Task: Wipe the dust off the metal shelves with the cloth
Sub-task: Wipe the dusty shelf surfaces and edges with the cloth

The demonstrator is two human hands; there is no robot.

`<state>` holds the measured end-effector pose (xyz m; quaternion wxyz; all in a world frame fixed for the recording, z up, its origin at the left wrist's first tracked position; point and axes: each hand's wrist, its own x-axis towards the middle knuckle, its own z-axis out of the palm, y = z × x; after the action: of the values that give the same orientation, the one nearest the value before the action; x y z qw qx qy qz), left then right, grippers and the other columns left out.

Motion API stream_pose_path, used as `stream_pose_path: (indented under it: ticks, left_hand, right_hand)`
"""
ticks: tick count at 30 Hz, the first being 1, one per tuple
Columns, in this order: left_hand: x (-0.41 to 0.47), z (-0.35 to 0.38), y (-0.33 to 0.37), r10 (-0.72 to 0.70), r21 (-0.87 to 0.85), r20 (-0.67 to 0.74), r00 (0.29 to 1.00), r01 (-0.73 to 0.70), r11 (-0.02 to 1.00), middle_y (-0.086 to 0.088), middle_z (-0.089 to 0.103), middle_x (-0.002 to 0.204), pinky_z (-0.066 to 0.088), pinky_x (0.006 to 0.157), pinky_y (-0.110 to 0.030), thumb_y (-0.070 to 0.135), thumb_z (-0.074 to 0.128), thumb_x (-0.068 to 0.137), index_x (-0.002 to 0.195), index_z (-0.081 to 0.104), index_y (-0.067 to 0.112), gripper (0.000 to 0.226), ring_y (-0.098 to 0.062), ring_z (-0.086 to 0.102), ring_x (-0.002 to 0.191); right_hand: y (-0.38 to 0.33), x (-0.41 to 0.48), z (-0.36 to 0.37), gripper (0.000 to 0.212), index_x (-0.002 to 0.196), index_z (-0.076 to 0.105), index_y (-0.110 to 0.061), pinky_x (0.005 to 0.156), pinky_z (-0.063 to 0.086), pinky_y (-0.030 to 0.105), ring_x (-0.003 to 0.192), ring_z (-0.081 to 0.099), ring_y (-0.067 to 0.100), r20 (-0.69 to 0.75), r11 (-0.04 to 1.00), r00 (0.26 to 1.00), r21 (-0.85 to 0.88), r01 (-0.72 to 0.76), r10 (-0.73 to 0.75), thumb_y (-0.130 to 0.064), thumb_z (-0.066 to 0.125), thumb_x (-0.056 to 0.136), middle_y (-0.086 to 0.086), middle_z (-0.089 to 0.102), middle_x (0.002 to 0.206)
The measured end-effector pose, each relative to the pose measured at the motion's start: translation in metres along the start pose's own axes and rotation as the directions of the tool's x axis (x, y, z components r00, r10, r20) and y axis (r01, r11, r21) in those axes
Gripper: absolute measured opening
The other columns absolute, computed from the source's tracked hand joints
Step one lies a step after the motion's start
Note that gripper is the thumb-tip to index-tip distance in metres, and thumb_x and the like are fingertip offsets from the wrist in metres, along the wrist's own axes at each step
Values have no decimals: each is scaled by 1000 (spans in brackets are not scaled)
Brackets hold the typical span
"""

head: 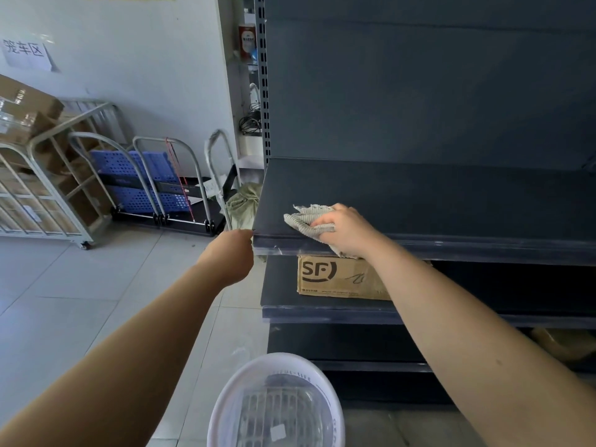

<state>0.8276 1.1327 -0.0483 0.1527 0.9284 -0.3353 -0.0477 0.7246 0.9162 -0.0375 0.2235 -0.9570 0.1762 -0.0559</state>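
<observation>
**Upper shelf, left front corner: cloth under right hand**

The right hand (346, 232) lies on the dark metal shelf (419, 201), near its front left corner, fingers (322, 221) closed over a crumpled grey cloth (304, 219). The cloth is pressed flat against the shelf surface, with one end trailing over the front edge below the hand. The left hand (230, 256) is at the shelf's left corner edge; its fingers face away from the camera and their state cannot be told. A cardboard box (342, 277) marked "SF" sits on the next shelf down, directly below the right hand. A white plastic basin (277, 404) stands on the tiled floor (80, 301) below. Folded hand trolleys (167, 185) stand along the wall to the left.
</observation>
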Motion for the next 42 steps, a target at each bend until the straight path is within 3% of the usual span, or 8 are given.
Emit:
stream_pose_path:
  ticks: [5, 8, 13, 23, 32, 36, 39, 42]
  left_hand:
    - [0, -3, 3, -15, -25, -29, 999, 14, 1000, -10, 66, 112, 53, 81, -42, 7, 36, 89, 122, 57, 17, 40, -30, 61, 96]
    - [1, -3, 8, 12, -38, -103, 995, -16, 999, -9, 62, 120, 52, 85, -41, 17, 44, 92, 127, 53, 17, 36, -30, 59, 105]
    - [4, 7, 25, 93, 43, -184, 979, -87, 995, -5, 48, 141, 40, 102, -41, 19, 48, 93, 136, 48, 16, 43, -30, 44, 127]
    - [17, 35, 98, 152, 122, -135, 979, -136, 983, -5, 44, 145, 29, 110, -39, 22, 45, 93, 139, 44, 14, 46, -28, 38, 132]
    - [20, 43, 116, 109, 135, -144, 983, -90, 987, -7, 48, 142, 28, 110, -38, 14, 45, 91, 137, 47, 13, 45, -29, 42, 130]
    - [12, 45, 97, 55, 202, -190, 980, -16, 979, -12, 31, 153, 15, 116, -41, 21, 50, 91, 144, 36, 15, 55, -30, 23, 141]
    - [4, 47, 84, -20, 247, -214, 977, 74, 966, -14, 12, 158, 6, 118, -42, 26, 50, 90, 149, 20, 17, 66, -29, 5, 146]
    - [-3, 46, 72, -91, 233, -204, 975, 138, 963, -17, 6, 159, 5, 119, -43, 24, 50, 90, 150, 13, 20, 71, -31, 2, 146]
  right_hand:
    - [29, -4, -25, 32, 101, 72, -34, 78, 37, 24, 112, 53, 23, 8, 990, 991, 33, -136, 136, -23, 63, 72, 4, 50, 135]
    - [9, 1, -21, 37, 105, 71, -36, 82, 38, 22, 114, 53, 20, 7, 996, 999, 75, -45, 45, -30, 58, 71, 1, 54, 133]
    - [-31, 8, 23, 32, 117, 62, -37, 89, 40, 40, 109, 48, 29, -115, 982, 982, -136, 134, -150, -35, 59, 86, 6, 53, 118]
    - [102, -43, -31, 25, 110, 65, -35, 90, 36, 37, 105, 49, 23, -261, 992, 963, -124, 32, -64, -38, 60, 86, -1, 55, 110]
    - [206, -89, -90, 26, 107, 70, -25, 99, 37, 49, 110, 50, 29, -282, 995, 954, 49, -87, 98, -28, 70, 82, 4, 56, 110]
    - [206, -97, -83, 27, 103, 72, -26, 99, 40, 53, 111, 51, 29, -451, 973, 884, 230, -20, 125, -16, 72, 78, -1, 52, 110]
    - [197, -100, -58, 25, 96, 74, -21, 95, 42, 47, 107, 51, 30, -618, 996, 784, 17, 90, -60, -8, 72, 75, 9, 56, 111]
    - [188, -100, -33, 17, 87, 75, -20, 86, 44, 45, 100, 49, 28, -570, 913, 720, -332, 238, -396, -12, 67, 74, 13, 62, 103]
